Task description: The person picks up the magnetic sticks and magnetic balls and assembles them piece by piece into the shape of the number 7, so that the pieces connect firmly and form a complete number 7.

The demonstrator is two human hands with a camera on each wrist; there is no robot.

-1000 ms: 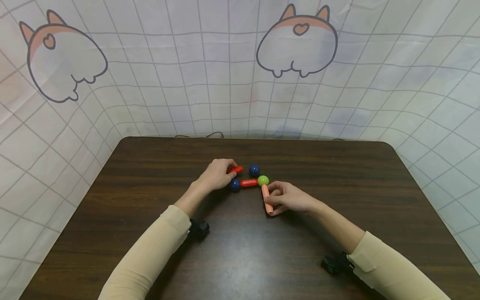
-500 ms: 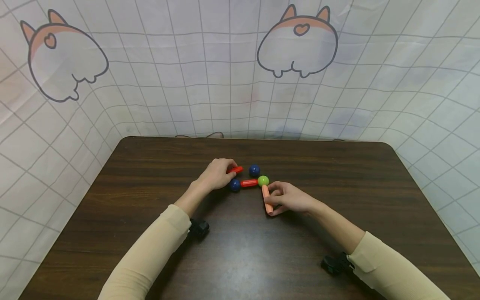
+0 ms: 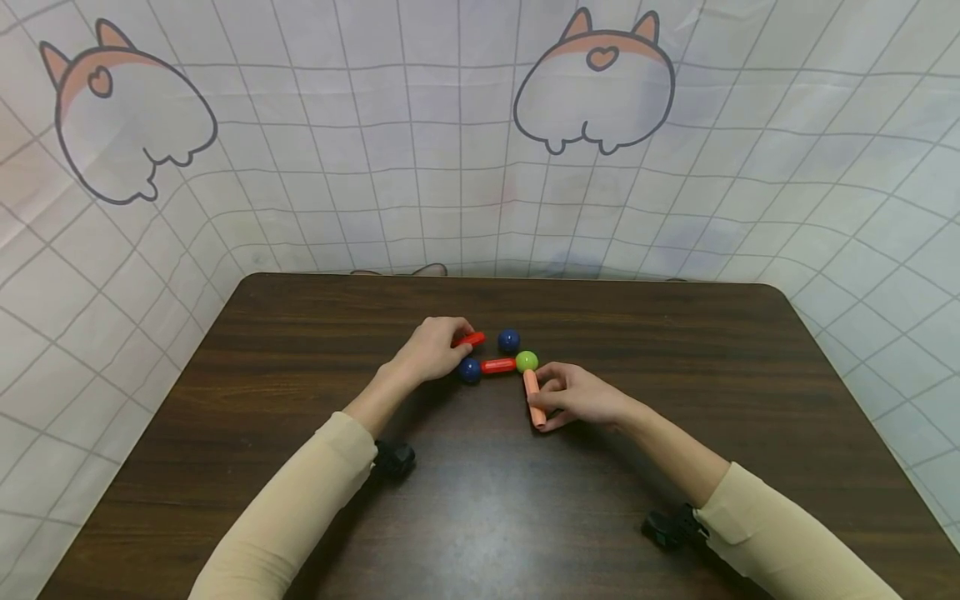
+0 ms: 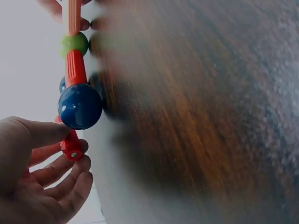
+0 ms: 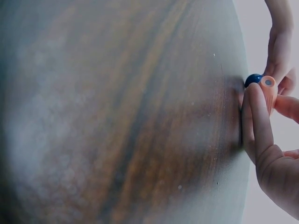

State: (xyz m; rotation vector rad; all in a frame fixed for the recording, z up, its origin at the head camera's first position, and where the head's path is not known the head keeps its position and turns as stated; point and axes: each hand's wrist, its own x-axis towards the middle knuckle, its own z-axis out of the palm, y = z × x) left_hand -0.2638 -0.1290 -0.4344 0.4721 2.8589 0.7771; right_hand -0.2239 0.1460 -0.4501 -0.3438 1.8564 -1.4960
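My left hand (image 3: 433,348) pinches a short red rod (image 4: 71,145), whose end shows a small metal disc in the left wrist view. Close by its thumb sits a blue ball (image 3: 470,370). A second red rod (image 3: 498,366) links that ball to a green ball (image 3: 527,361). From the green ball a peach-coloured rod (image 3: 533,398) runs toward the person, and my right hand (image 3: 581,396) holds it between thumb and fingers. Another blue ball (image 3: 509,340) lies apart, just behind the linked pieces. The fingers partly cover both held rods.
All the pieces lie around the middle of a dark wood-grain table (image 3: 480,517). A white gridded curtain (image 3: 450,167) with cartoon drawings hangs behind and at the sides. Black wrist cameras (image 3: 395,460) sit under the cuffs.
The left forearm has shifted very slightly to the left. Both hands keep their holds, and the balls and rods stay where they were.
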